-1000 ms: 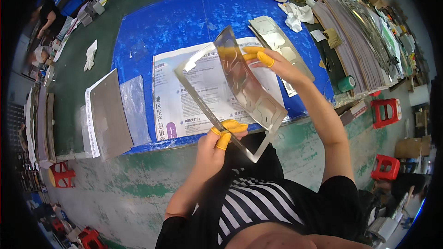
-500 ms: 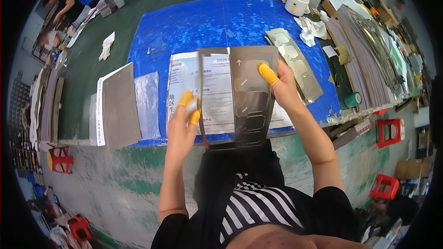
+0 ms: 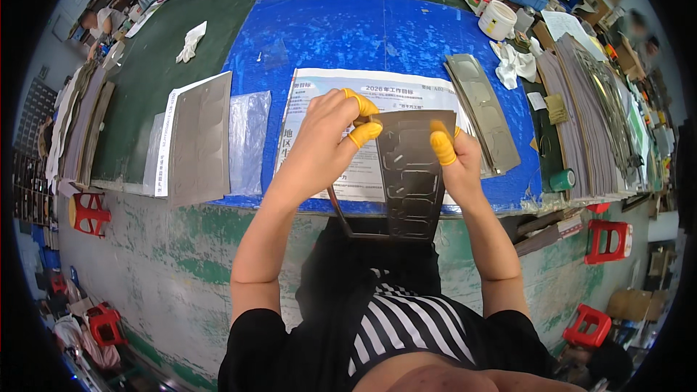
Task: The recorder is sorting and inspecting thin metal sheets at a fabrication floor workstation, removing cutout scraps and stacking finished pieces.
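Note:
Between my hands hangs a thin dark grey die-cut sheet (image 3: 410, 167) with a column of rounded outlines on its right half. Its left side is an open window bordered by a narrow strip. My left hand (image 3: 327, 138), in yellow finger cots, pinches the sheet's upper left part between thumb and forefinger. At the upper right edge my right hand (image 3: 459, 163) grips it, its yellow-capped thumb on the front and other fingers behind. Below lies a printed paper (image 3: 319, 83) on the blue mat (image 3: 327, 25). To the right rest grey die-cut pieces (image 3: 485, 109).
Left on the table are grey sheets (image 3: 200, 138) and a clear plastic sheet (image 3: 249, 141). Tall sheet stacks (image 3: 581, 109), a green tape roll (image 3: 562, 180), a white tub (image 3: 497, 20) and crumpled white gloves (image 3: 515, 65) line the right. Other people work at the far left.
My left hand has moved up and right from the sheet's left side to pinch its top. The sheet has dropped slightly and tilted, with my right hand still on it.

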`<state>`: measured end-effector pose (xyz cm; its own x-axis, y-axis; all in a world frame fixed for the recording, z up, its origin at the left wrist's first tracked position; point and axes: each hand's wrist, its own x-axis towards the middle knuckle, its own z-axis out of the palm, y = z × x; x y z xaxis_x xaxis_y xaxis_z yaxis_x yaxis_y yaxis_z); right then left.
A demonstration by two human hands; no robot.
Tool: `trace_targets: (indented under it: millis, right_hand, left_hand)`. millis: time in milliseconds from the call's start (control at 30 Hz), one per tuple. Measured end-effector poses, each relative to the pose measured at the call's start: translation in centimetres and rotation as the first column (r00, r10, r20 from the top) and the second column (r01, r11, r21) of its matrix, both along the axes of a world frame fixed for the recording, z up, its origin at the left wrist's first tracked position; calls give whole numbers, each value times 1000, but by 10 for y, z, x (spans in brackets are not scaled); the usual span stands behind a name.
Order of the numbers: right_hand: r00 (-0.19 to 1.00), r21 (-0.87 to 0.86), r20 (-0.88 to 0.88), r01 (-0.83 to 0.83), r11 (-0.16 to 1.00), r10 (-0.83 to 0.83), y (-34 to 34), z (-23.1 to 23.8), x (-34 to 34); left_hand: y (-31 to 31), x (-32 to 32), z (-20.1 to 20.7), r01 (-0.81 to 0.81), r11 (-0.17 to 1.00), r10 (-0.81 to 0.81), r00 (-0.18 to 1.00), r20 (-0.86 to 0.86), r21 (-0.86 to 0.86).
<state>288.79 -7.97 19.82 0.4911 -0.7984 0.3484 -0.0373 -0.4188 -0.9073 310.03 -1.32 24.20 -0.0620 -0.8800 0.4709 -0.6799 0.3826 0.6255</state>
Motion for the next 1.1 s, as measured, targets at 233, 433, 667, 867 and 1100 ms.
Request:
trace_targets:
  millis: [233,433,667,867,1100]
  right_hand:
    - [979,-443,-48,156,883,-198,12,15,13]
    - [993,154,43,104,983,-112,2,20,8]
    - [976,-385,-69,165,908,-206,16,18,12]
    - [971,-421,-72,177,890,-228,17,13,10]
    - [988,370,79,94,924,-132,5,10,4]
  left_hand:
    - [-5,2,-7,-1,1000,1,1000,18,23]
    - [-2,-3,-4,-27,999,27,1000,8,-23]
    - [-10,3,-12,-12,1000,13,1000,8,-29]
    - [-13,-1,-17,97,995,-92,987,-129,33]
    - [-14,2,-10,201,975,-177,963,-204,100]
